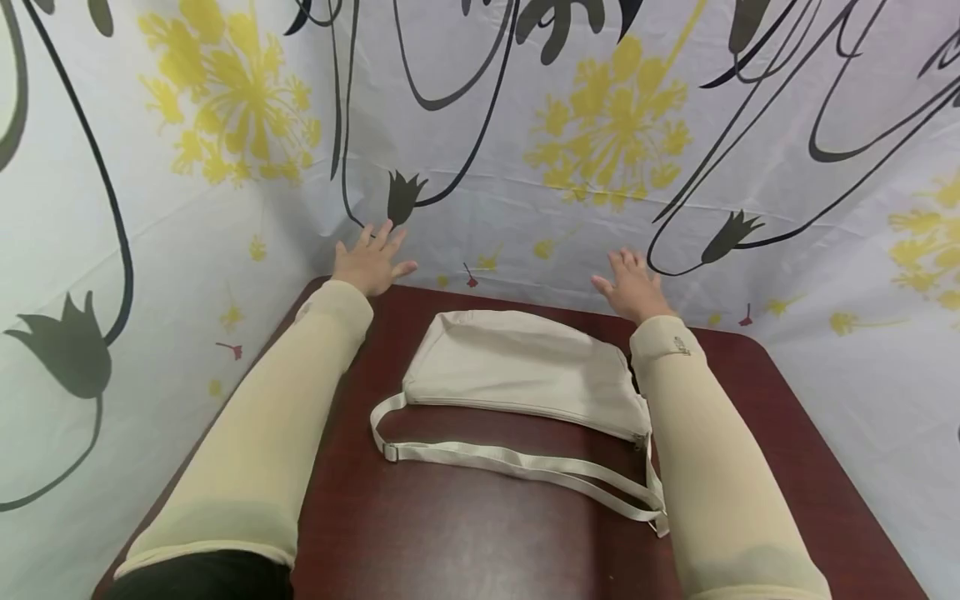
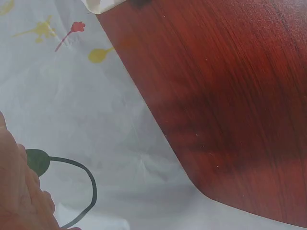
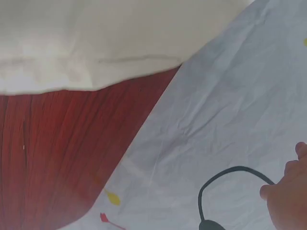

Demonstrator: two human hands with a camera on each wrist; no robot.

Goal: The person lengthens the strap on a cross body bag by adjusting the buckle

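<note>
A cream shoulder bag (image 1: 517, 362) lies flat on the dark red wooden table (image 1: 450, 517), its zipped edge toward me. Its strap (image 1: 525, 462) loops out on the near side, with a buckle at the left. My left hand (image 1: 369, 260) is raised past the table's far left corner, fingers spread, holding nothing. Beyond the bag's far right side my right hand (image 1: 633, 286) is held up, also empty with its fingers extended. Part of the left hand (image 2: 24, 187) shows in the left wrist view. The right wrist view catches the right hand (image 3: 290, 189) beside the bag's pale fabric (image 3: 86, 43).
White curtains (image 1: 465, 142) printed with yellow flowers and dark stems hang close around the table's far side and both flanks. Cream sleeves cover both forearms. The right sleeve (image 1: 720, 450) passes close along the bag's right end.
</note>
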